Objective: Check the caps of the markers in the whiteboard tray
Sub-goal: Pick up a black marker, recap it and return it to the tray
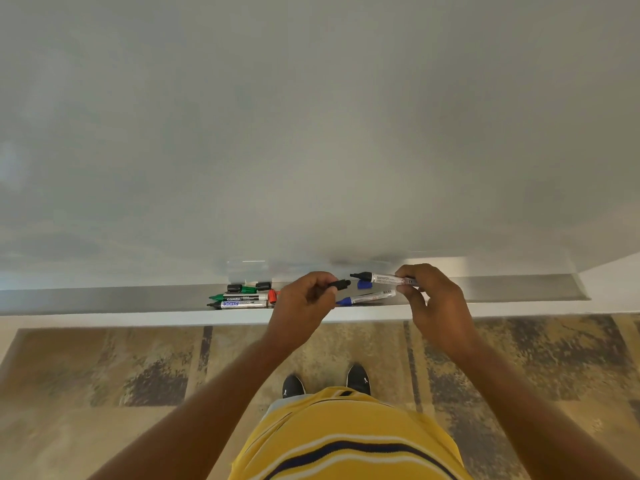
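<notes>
Covering most of a black cap [341,284], the left hand [304,299] is curled shut around it, while the right hand [429,292] pinches the rear of a white marker [384,278] whose bare black tip points at the cap, a small gap between them. Below, the whiteboard tray [104,299] holds a blue marker [367,297], a loose blue cap [362,285], and a cluster of green, black and red markers [242,299] with labels too small to read.

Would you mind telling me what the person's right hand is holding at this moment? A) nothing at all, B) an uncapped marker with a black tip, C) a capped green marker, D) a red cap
B: the right hand grips the barrel of a marker whose bare black tip points toward the black cap in the left hand.
</notes>
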A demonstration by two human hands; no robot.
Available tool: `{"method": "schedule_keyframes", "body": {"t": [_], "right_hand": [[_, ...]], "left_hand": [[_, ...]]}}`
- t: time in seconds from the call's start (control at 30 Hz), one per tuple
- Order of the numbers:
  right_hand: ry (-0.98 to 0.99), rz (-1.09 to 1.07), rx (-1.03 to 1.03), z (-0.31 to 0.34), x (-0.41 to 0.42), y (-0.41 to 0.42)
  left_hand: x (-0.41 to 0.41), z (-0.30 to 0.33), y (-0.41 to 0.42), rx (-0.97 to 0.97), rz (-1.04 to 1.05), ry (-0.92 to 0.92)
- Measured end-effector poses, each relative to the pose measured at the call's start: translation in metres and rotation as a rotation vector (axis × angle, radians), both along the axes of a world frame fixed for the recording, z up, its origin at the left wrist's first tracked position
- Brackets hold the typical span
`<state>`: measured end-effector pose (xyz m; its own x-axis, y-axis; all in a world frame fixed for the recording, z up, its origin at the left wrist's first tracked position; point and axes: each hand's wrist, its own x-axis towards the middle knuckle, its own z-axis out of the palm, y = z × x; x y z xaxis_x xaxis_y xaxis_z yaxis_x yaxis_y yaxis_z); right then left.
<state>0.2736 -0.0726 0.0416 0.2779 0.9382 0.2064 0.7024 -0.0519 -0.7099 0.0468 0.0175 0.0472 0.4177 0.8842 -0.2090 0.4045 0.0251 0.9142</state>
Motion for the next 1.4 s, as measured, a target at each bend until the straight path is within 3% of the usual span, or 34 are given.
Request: {"method": "schedule_keyframes", "body": {"t": [0.4, 0.87, 1.1, 1.4], "right_hand": [[-0.080, 0.081, 0.025, 0.021, -0.009, 0.008], [-0.163, 0.148, 0.034, 0.035, -0.014, 0.018], [-0.037, 0.055, 0.071, 0.031, -0.019, 0.016], [-0.020, 0.012, 0.116, 0.024, -0.029, 0.017]], "left_hand": [[-0.012, 0.020, 0.001, -0.008, 0.061, -0.089], [-0.014, 0.029, 0.015, 0.023, -0.084, -0.067], [-0.015, 0.031, 0.017, 0.012, -0.107, -0.143], [-0.007, 0.028, 0.024, -0.002, -0.119, -0.155]]}}
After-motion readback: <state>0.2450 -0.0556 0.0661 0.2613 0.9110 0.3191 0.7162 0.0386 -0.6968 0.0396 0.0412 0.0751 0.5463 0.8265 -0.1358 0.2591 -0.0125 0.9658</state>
